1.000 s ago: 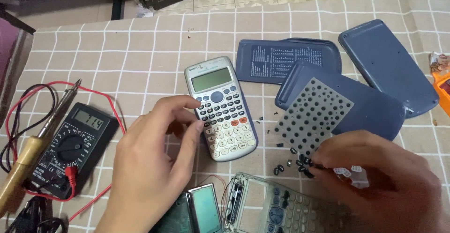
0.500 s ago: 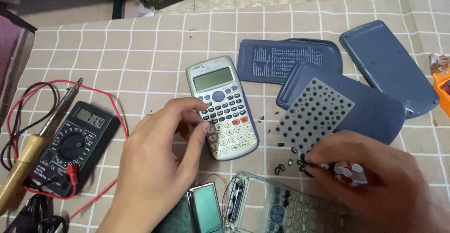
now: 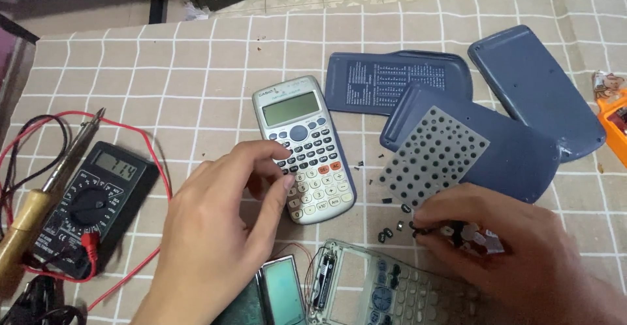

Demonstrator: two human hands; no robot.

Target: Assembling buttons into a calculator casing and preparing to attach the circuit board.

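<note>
- Since a second ago, the right hand [image 3: 522,253] has slid left, fingers pinching small loose keys just below the perforated sheet [image 3: 434,155].
- The left hand [image 3: 222,233] stays put, fingertips curled onto the calculator [image 3: 304,148], left of that sheet.
</note>
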